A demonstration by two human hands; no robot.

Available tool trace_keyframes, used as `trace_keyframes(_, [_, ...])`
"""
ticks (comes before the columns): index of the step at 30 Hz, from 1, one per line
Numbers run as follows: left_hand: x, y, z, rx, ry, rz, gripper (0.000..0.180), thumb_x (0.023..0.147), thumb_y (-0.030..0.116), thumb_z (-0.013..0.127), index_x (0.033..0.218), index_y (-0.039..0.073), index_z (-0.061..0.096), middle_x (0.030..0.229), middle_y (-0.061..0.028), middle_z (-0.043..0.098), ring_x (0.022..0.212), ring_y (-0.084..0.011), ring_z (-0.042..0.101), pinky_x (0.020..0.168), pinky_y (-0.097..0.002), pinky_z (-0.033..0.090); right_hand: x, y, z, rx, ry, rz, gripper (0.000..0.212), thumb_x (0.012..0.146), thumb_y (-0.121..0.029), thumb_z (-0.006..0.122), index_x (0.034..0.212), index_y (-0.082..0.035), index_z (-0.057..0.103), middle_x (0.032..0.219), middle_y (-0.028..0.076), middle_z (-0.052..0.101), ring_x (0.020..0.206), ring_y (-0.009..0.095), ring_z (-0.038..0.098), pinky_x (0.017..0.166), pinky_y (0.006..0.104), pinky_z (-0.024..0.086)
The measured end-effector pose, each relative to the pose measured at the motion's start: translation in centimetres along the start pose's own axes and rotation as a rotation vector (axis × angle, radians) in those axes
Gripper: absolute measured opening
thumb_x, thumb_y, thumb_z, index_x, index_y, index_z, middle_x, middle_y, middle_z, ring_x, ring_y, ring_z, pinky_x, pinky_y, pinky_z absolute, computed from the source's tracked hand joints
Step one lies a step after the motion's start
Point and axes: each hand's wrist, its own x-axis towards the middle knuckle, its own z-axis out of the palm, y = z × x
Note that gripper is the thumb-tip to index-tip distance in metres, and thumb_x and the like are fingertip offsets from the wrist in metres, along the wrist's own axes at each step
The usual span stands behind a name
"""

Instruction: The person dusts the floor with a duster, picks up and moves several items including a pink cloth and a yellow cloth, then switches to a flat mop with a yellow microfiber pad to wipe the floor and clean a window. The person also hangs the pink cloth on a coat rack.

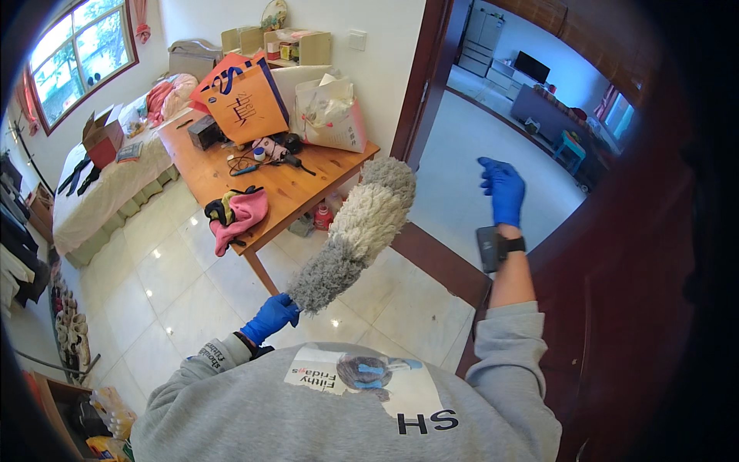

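My left hand (271, 319), in a blue glove, is wrapped round the handle end of a fluffy duster (369, 219). The duster's long head is grey at both ends and cream in the middle. It slants up to the right, and its upper end overlaps the near right corner of the wooden table (323, 175). My right hand (504, 191), also blue-gloved, is raised in front of the doorway. Its fingers are loosely bent and a little apart, with nothing visible in them. A dark device (488, 249) is strapped to that wrist.
Paper bags, including an orange one (248, 104), cables and a pink cloth (248, 208) lie on the table. A red bottle (323, 217) stands beneath it. At left are a bed (115, 189) and shoes (73, 335). The dark red door (608, 308) is close on my right.
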Motion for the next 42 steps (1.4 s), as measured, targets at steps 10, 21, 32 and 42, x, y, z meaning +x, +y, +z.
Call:
trace_keyframes(10, [0.6,-1.5,0.3,-0.049,0.071,0.059,0.015,0.084,0.017,0.060,0.078,0.002,0.060,0.063,-0.0055,0.061,0.058,-0.0153,0.058,0.057,-0.0319,0.048,-9.2,4.1,8.3,-0.244,-0.439,-0.270,0.017,0.080,-0.015,0.067,0.094,-0.006,0.067,0.081,0.005,0.063,0.071,0.015,0.060,0.068,0.0268,0.049])
trace_keyframes(21, [0.8,-2.6,-0.4,0.616,0.386,0.525,0.017,0.074,0.023,0.067,0.089,0.016,0.060,0.074,-0.0095,0.061,0.067,-0.0311,0.061,0.055,-0.0401,0.048,-4.2,0.9,1.4,0.027,-0.371,0.013,0.015,0.088,-0.015,0.057,0.093,-0.004,0.067,0.074,0.002,0.061,0.057,0.010,0.054,0.052,0.0207,0.045])
trace_keyframes(32, [0.6,-1.4,-0.8,0.802,0.482,0.619,0.015,0.072,0.016,0.065,0.084,0.013,0.057,0.071,-0.0071,0.058,0.063,-0.0286,0.059,0.051,-0.0404,0.045,-3.4,1.2,1.6,-0.054,-0.156,0.072,0.016,0.087,-0.013,0.054,0.088,-0.007,0.069,0.067,0.000,0.057,0.050,0.006,0.051,0.045,0.0195,0.040])
trace_keyframes(42, [0.5,-1.6,-0.7,0.861,0.452,0.658,0.012,0.071,0.015,0.064,0.078,0.013,0.054,0.067,-0.0070,0.054,0.061,-0.0275,0.057,0.050,-0.0397,0.045,-11.1,4.7,7.2,-0.352,-0.445,-0.289,0.015,0.080,-0.012,0.066,0.093,-0.004,0.067,0.082,0.005,0.060,0.074,0.013,0.058,0.069,0.0261,0.047])
